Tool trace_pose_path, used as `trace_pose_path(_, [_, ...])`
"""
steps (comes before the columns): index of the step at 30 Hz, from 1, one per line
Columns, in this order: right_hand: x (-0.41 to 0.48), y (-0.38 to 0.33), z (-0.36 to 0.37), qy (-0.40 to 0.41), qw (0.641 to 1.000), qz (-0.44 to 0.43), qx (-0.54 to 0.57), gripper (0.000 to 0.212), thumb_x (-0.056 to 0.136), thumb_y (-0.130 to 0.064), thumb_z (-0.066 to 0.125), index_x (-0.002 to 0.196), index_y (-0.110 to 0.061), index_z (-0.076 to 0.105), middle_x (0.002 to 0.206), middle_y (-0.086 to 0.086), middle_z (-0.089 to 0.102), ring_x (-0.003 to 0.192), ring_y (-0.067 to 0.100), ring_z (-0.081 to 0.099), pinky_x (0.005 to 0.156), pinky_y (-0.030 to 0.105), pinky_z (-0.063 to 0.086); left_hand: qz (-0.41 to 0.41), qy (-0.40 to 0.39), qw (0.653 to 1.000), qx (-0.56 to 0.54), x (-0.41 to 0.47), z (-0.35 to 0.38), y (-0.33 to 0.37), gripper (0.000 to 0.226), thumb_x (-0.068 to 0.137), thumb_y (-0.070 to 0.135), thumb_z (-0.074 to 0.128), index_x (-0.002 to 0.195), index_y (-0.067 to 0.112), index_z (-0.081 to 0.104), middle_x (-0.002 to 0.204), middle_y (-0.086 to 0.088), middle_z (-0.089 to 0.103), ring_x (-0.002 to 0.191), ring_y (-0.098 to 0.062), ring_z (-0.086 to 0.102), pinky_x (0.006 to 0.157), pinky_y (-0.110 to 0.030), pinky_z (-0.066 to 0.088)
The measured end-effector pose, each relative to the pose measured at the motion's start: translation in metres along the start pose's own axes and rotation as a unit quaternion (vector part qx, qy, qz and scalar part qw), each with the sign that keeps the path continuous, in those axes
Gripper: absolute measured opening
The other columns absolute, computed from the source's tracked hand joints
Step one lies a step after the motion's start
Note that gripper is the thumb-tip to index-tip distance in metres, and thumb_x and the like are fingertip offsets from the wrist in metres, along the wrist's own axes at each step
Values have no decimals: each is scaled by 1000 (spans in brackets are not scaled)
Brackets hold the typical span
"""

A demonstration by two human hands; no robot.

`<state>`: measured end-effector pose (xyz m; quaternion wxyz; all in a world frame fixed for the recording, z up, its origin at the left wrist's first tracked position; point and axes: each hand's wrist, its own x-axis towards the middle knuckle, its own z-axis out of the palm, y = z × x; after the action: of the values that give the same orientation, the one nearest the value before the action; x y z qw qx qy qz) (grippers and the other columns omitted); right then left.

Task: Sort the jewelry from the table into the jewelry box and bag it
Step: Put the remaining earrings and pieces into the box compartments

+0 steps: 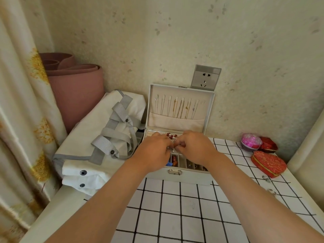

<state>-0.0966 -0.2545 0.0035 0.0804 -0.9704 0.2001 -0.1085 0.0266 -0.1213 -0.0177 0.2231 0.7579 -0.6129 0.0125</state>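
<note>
While its lid stands open, the jewelry box [184,176] sits at the tabletop's back edge, long axis left-right, latch toward the person. Over its tray, left hand [154,152] and right hand [194,149] pinch a small trinket [171,148]; the bag [98,130] lies just beside its left end.

No legible text or labels
</note>
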Motion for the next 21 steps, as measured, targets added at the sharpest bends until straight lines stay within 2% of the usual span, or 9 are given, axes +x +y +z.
trace_pose_path(6, [2, 2, 4, 4, 1000, 10, 19, 14, 92, -24, 65, 95, -33, 75, 76, -21, 46, 76, 6, 50, 72, 33, 51, 1, -5, 1000, -5, 1, 0, 1, 34, 94, 18, 49, 122, 25, 66, 119, 7, 63, 113, -16, 48, 99, -37, 43])
trace_pose_path(13, [-6, 10, -9, 23, 995, 47, 87, 17, 93, -27, 67, 108, -31, 72, 100, -11, 63, 89, 5, 58, 81, 28, 50, -36, 58, 997, -44, 0, -12, 4, 27, 95, 21, 54, 119, 25, 66, 119, 8, 62, 119, -10, 46, 99, -33, 44])
trace_pose_path(17, [-29, 23, -33, 9, 991, 77, 105, 16, 92, -28, 68, 107, -34, 71, 103, -11, 66, 94, 6, 61, 87, 29, 52, -21, 46, 996, -66, -9, -11, 26, 28, 94, 23, 55, 120, 26, 65, 118, 10, 62, 114, -10, 48, 98, -33, 45])
trace_pose_path(21, [-72, 41, -56, -15, 987, 119, 108, 18, 91, -30, 69, 108, -33, 71, 103, -12, 67, 97, 7, 62, 90, 30, 51, 1, 40, 996, -85, -16, -1, 65, 24, 93, 26, 56, 115, 27, 65, 109, 13, 59, 103, -9, 52, 88, -31, 48])
